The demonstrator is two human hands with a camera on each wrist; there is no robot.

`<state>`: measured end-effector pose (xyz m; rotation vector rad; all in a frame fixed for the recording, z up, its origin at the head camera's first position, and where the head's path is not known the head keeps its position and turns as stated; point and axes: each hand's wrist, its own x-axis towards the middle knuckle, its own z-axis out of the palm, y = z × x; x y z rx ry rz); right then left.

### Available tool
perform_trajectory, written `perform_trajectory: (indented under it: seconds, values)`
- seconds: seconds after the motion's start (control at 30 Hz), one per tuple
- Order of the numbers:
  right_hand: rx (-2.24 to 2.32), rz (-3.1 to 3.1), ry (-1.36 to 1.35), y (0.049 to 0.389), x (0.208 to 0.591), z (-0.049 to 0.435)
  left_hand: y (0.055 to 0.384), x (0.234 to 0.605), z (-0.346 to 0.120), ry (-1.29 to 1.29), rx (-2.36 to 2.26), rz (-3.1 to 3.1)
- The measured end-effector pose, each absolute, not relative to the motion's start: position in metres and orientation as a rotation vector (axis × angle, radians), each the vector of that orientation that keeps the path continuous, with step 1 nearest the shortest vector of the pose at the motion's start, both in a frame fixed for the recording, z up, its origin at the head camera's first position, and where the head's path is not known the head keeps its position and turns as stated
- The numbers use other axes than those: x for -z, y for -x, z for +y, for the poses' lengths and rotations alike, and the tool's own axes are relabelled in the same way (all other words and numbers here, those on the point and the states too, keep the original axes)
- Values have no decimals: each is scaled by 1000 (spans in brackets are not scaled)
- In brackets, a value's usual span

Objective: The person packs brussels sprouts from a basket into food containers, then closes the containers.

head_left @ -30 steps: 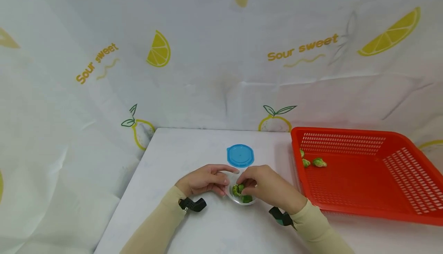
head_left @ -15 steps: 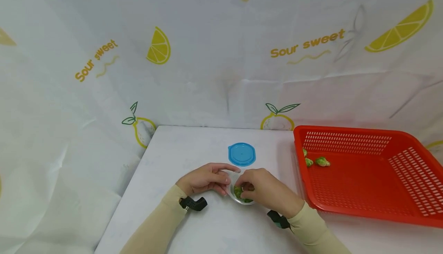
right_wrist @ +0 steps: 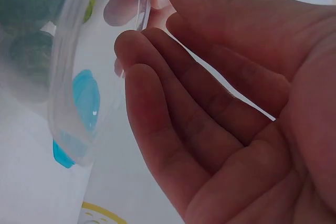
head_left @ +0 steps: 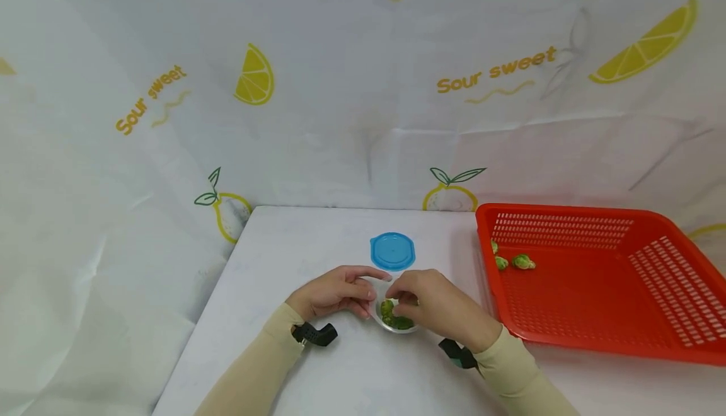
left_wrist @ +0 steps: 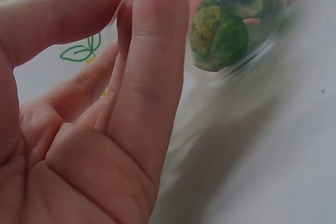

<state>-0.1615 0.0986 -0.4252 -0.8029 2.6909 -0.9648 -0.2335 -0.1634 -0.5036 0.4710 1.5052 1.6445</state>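
Observation:
My left hand (head_left: 334, 293) holds a small clear plastic container (head_left: 381, 287) by its left side, the rim between thumb and fingers. Inside the container lie several Brussels sprouts (head_left: 387, 309), green with yellowish leaves; two show through the clear wall in the left wrist view, one a rounded sprout (left_wrist: 218, 38). My right hand (head_left: 433, 302) hovers over the container's right side with loosely bent fingers. In the right wrist view its fingertips (right_wrist: 137, 77) are right at the container's rim (right_wrist: 68, 93), and nothing shows between thumb and fingers. The right hand hides part of the container.
Behind the container a blue lid (head_left: 392, 251) lies flat on the white table (head_left: 300, 239). A large red basket (head_left: 590, 296) stands at the right, with several Brussels sprouts (head_left: 523, 261) at its left end. A white printed cloth (head_left: 340, 88) hangs behind the table.
My right hand dipped deeper into the container, then rose slightly, and its fingers no longer hold the sprout they were on. The left hand keeps its hold on the container.

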Motion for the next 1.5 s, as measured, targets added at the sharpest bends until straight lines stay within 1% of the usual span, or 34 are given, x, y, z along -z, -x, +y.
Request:
perform_trajectory:
  seconds: [0.2,0.4,0.57,0.67,0.73,0.9,1.03,1.3,1.5]
  values:
    - [973,2684,784,159,415,103,231,502,-165,-441,-1640,1539]
    - [926,2738,756,160,390,125,228,507,-172,-414,-1647,1566]
    - [862,2815,783,171,368,161,224,513,-182,-393,-1669,1565]
    - [818,2845,716,183,358,192,223,514,-184,-389,-1684,1553]
    - [789,2841,623,192,356,215,223,513,-184,-382,-1689,1544]
    - [665,2826,494,219,371,268,223,513,-180,-385,-1697,1519]
    - [590,2781,406,236,389,295,224,515,-178,-401,-1697,1504]
    - [659,2689,293,248,416,327,227,512,-168,-453,-1675,1487]
    - [699,2654,247,250,426,334,230,510,-162,-474,-1673,1474]
